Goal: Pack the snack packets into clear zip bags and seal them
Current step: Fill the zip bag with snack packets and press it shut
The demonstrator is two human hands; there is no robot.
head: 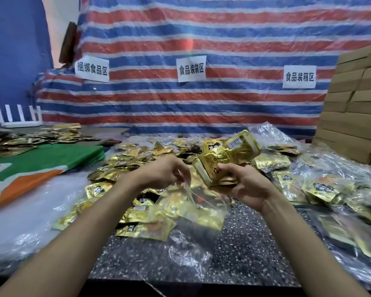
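We had our left hand (165,172) up over the counter (255,243), its grip a pinch on the mouth of a clear zip bag (193,200), which hung limp beneath it. Our right hand (242,185), just beside, had its grip wrapped round a stack of gold snack packets (225,159), tilted above the bag's mouth. By our reckoning nothing had gone in yet: the bag looked empty and unsealed. Loose gold packets (137,155) lay heaped across the counter, so plenty was left. Whether the crinkled plastic (330,166) at right held finished bags, we couldn't tell.
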